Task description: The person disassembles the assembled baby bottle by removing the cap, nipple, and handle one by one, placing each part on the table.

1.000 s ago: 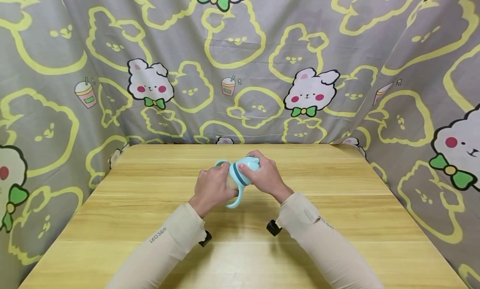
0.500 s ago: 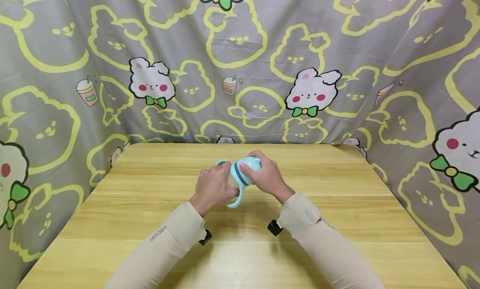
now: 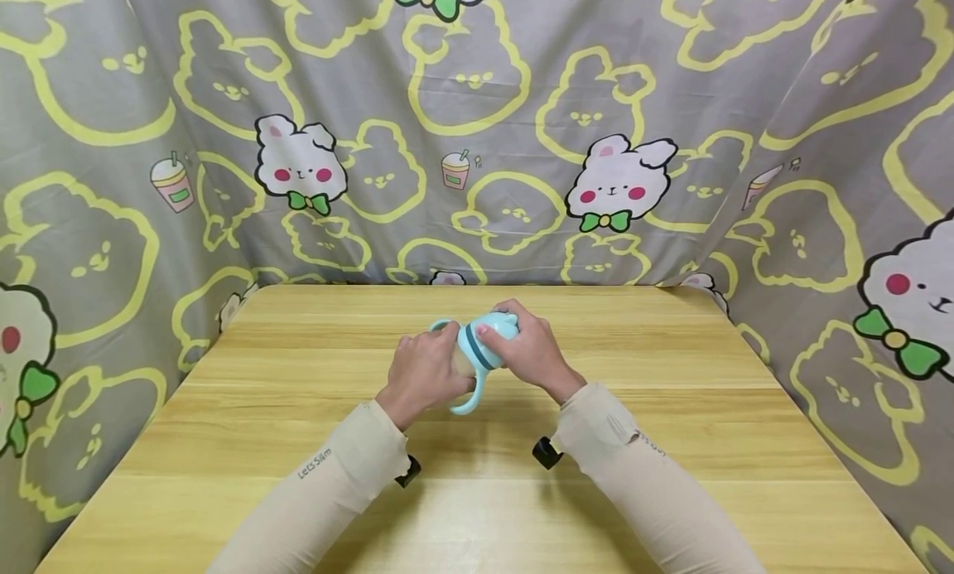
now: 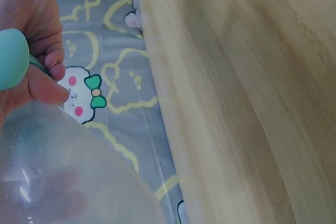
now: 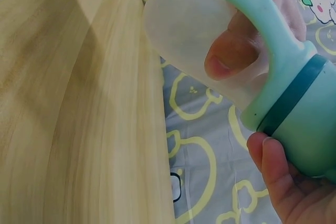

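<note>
A baby bottle with a light blue cap [image 3: 503,324], a dark teal band and two curved handles is held tilted between both hands above the table. My left hand [image 3: 425,371] grips the clear, cloudy body [image 5: 181,24], and its fingers show through the wall in the left wrist view. One handle [image 5: 257,9] arcs past the left thumb. My right hand [image 3: 535,350] wraps the cap, thumb lying on its near side by the band. In the right wrist view, right fingertips [image 5: 275,163] press at the cap's lower edge beside the dark band [image 5: 294,95].
A wooden table [image 3: 633,392] spreads below the hands. Grey curtains [image 3: 373,102] with yellow outlines and white rabbits hang behind it and at both sides. Small black devices [image 3: 547,452] stick out beneath each sleeved wrist.
</note>
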Motion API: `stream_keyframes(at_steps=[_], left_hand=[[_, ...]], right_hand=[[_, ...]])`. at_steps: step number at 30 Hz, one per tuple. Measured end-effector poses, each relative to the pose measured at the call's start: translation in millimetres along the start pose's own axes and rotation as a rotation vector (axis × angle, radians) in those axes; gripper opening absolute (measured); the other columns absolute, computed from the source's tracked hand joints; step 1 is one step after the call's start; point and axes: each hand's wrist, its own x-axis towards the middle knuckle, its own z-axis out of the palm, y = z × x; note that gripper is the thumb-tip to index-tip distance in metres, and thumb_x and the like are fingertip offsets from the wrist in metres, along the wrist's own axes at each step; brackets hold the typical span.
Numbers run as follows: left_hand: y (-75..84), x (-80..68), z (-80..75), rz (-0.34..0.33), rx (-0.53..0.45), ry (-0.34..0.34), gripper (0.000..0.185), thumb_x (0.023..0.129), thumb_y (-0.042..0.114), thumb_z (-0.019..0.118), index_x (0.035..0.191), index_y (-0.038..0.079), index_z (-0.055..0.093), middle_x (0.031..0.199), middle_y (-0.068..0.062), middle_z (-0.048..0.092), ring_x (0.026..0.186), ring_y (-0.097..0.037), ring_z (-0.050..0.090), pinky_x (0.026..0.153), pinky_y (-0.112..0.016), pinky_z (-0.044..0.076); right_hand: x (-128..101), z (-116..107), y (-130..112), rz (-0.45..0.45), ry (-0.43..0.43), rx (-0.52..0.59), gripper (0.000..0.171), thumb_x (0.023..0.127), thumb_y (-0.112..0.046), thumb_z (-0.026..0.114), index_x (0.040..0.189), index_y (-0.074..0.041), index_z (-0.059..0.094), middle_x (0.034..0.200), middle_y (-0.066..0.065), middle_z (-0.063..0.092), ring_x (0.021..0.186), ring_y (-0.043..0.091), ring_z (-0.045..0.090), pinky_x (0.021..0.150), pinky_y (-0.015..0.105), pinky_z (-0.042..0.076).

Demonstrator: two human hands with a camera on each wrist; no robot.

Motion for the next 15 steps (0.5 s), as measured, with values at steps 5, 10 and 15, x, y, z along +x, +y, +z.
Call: stream_keyframes(at_steps=[5, 10, 15], left_hand=[[1.0, 1.5, -0.2, 0.004, 0.001, -0.013, 0.049, 0.063, 0.039, 0.077, 0.096, 0.011, 0.055, 0.065, 0.001, 0.051, 0.053, -0.016, 0.048, 0.054, -0.036, 0.04], [2.1, 3.2, -0.9, 0.006, 0.001, -0.018, 0.048, 0.064, 0.039, 0.077, 0.096, 0.011, 0.055, 0.065, 0.002, 0.05, 0.053, -0.016, 0.047, 0.053, -0.036, 0.039], [1.8, 4.1, -1.1, 0.008, -0.002, -0.022, 0.046, 0.065, 0.039, 0.076, 0.095, 0.011, 0.054, 0.063, 0.002, 0.049, 0.052, -0.016, 0.047, 0.052, -0.035, 0.039]], right_hand=[[0.3, -1.8, 1.5, -0.001, 0.002, -0.001, 0.034, 0.09, -0.04, 0.064, 0.113, -0.014, 0.057, 0.089, 0.012, 0.06, 0.069, 0.023, 0.06, 0.05, 0.033, 0.052], [0.7, -4.2, 1.3, -0.014, 0.01, -0.011, 0.034, 0.09, -0.039, 0.064, 0.112, -0.014, 0.057, 0.087, 0.012, 0.061, 0.066, 0.023, 0.059, 0.05, 0.033, 0.052], [1.8, -4.9, 2.4, -0.02, 0.009, -0.013, 0.034, 0.09, -0.039, 0.064, 0.111, -0.013, 0.058, 0.086, 0.011, 0.061, 0.065, 0.022, 0.06, 0.05, 0.034, 0.052]])
